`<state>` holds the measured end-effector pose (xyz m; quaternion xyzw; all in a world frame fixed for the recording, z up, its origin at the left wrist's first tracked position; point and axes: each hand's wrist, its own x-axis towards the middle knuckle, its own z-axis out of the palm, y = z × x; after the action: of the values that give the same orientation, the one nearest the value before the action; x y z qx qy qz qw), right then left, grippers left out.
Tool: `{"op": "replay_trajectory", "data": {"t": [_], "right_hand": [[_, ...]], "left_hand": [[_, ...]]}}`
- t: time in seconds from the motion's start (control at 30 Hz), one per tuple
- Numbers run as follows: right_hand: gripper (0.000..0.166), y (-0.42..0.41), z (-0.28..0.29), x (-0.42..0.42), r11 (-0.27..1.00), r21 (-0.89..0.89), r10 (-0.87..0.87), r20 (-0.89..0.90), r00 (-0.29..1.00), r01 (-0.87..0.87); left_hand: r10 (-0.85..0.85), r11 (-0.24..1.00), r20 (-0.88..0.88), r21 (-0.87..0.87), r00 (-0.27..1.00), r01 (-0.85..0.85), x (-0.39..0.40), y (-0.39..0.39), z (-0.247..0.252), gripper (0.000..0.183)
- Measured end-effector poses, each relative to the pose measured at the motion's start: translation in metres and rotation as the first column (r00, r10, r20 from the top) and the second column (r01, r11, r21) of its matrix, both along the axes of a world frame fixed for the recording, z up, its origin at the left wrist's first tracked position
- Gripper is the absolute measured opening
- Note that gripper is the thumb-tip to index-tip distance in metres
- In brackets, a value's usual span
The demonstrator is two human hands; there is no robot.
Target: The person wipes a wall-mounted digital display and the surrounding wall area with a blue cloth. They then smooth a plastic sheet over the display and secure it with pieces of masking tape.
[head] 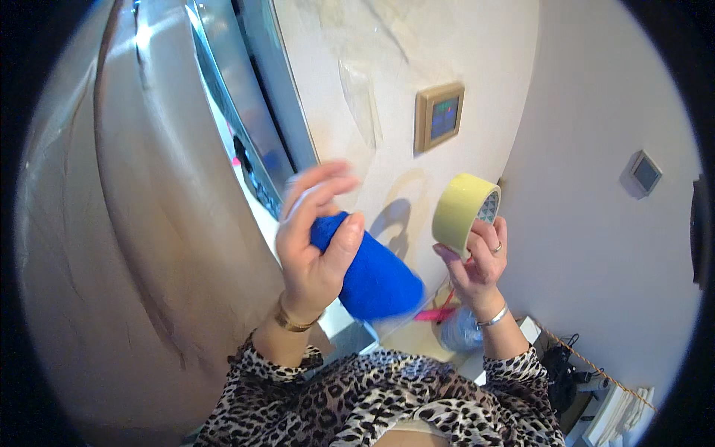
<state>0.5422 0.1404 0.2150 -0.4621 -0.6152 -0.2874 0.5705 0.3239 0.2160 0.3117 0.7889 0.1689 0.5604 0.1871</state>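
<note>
My left hand (pixel 318 240) is raised before me, its fingers partly spread and blurred. A blue cloth (pixel 380 279) is held between its thumb and palm and hangs down to the right. My right hand (pixel 480 251) grips a wide roll of pale yellow tape (pixel 461 215), with fingers inside the cardboard core and the thumb under the rim. The roll is tilted, its core facing right. Both hands are in front of a pale wall (pixel 346 33), and their shadow falls on it. Strips of clear film or tape cling to the wall above my left hand.
A brown plastic-like sheet or curtain (pixel 179 223) covers the left side beside a metal frame (pixel 251 72). A framed wall panel (pixel 441 117) sits above the tape, and a smaller one (pixel 647 173) at right. Low right are a twisted rope (pixel 592 366), black cables (pixel 561 363) and a clear plastic container (pixel 461 329).
</note>
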Motion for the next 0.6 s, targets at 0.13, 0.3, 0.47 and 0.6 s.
{"op": "replay_trajectory", "data": {"t": [0.13,0.3,0.47,0.6], "right_hand": [[0.036,0.001,0.033,-0.038,0.987,0.158,-0.045,0.227,0.973,0.009],[0.038,0.002,0.082,-0.06,0.944,0.329,-0.065,0.261,0.963,-0.025],[0.031,0.01,0.092,-0.063,0.981,0.184,-0.13,0.352,0.927,0.068],[0.028,0.012,0.079,-0.051,0.978,0.176,-0.164,0.325,0.931,0.11]], "left_hand": [[0.43,0.734,-0.03,0.593,0.902,-0.33,-0.034,-0.017,0.03,0.046],[0.552,0.648,-0.112,0.681,0.826,-0.341,-0.035,-0.042,0.042,0.062],[0.631,0.697,-0.262,0.605,0.73,-0.385,-0.038,-0.061,0.04,0.067],[0.636,0.688,-0.28,0.628,0.719,-0.364,-0.044,-0.055,0.03,0.07]]}}
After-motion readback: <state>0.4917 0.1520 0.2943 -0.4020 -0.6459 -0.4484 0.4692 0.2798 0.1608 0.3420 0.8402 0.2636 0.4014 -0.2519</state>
